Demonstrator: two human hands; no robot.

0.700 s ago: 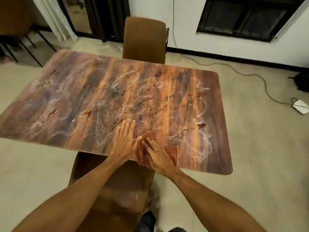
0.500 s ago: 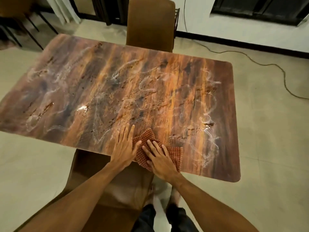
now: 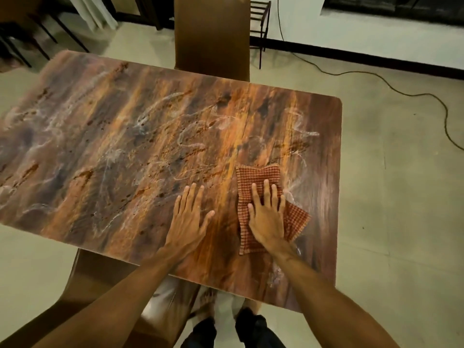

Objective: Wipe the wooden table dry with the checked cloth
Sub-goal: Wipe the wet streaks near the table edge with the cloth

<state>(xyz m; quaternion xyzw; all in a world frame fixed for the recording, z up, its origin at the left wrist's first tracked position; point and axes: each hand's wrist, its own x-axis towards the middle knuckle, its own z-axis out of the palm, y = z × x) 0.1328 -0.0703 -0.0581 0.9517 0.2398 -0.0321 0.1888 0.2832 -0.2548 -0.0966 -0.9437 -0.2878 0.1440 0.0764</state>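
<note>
A pale floor [image 3: 401, 197] surrounds the wooden desk [image 3: 125, 156], whose dark, orange-streaked top carries whitish smears [image 3: 193, 144] and swirls across most of its width. A brown padded chair [image 3: 212, 33] stands at the desk's far edge, and a second brown chair [image 3: 100, 280] sits partly under the near edge, to your left. You stand at the near edge, toward the desk's right end, with both bare forearms reaching over it and your dark trouser legs [image 3: 251, 327] showing below. The checked cloth [image 3: 258, 175], red and cream, lies rumpled and partly folded on the near right part of the desk, one corner jutting out to the right. Your right hand [image 3: 267, 214] rests palm down on the middle of the cloth. Its grip is apart, with the fingers straight, close together and pointing away from you, and the thumb out to the left, pressing the fabric rather than clutching it. Your left hand [image 3: 189, 217] lies flat on bare wood near the cloth's left edge, not touching it, its grip likewise apart, fingers straight and thumb angled toward the cloth. A dark cable [image 3: 376, 79] snakes over the floor beyond the desk's far right corner.
</note>
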